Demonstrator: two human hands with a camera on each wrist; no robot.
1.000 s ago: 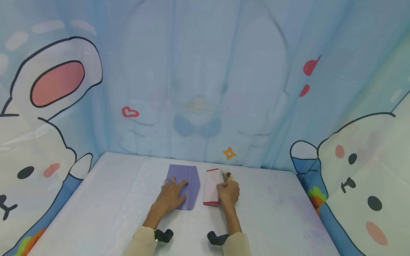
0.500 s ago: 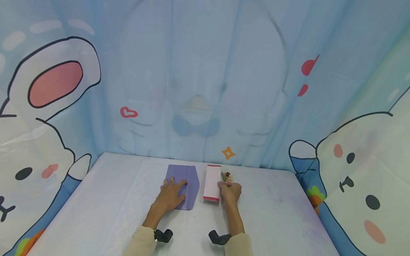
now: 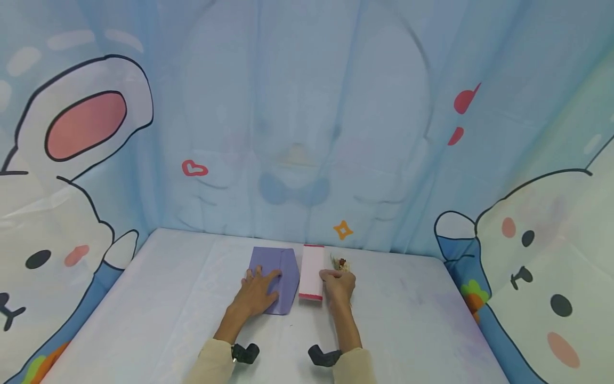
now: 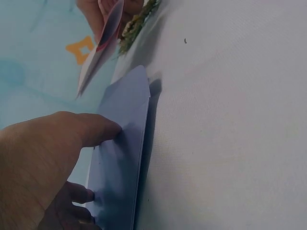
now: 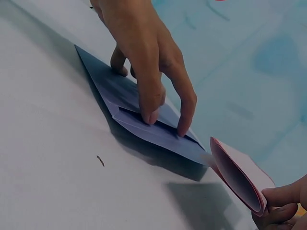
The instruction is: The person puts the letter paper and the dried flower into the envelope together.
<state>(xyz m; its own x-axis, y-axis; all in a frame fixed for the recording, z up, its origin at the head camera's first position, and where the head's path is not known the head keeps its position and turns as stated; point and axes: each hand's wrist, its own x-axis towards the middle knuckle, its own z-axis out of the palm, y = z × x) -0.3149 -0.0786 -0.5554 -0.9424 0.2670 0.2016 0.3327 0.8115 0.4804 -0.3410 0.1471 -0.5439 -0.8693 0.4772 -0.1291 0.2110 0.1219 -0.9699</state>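
My left hand (image 3: 254,293) rests with spread fingers on a purple envelope (image 3: 289,277). In the right wrist view its fingertips touch the envelope (image 5: 158,141) beside the flap's opening. My right hand (image 3: 339,288) pinches the right edge of a folded pale pink paper (image 3: 312,272) with red borders. The folded paper (image 5: 240,177) is held above the table, its near end gaping, close to the envelope's flap side. Beyond the right hand lies a small bunch of dried flowers (image 3: 341,263), partly hidden by that hand.
A white cloth covers the table (image 3: 408,314). Behind it hangs a light blue curtain (image 3: 297,106) with cartoon prints, which also closes in both sides. A small dark speck (image 5: 100,161) lies on the cloth. Black wrist mounts (image 3: 324,356) sit at both cuffs.
The right hand first lifts the folded pink paper away from me, then brings it left until it is beside the envelope. The left hand, envelope and dried flowers stay in place.
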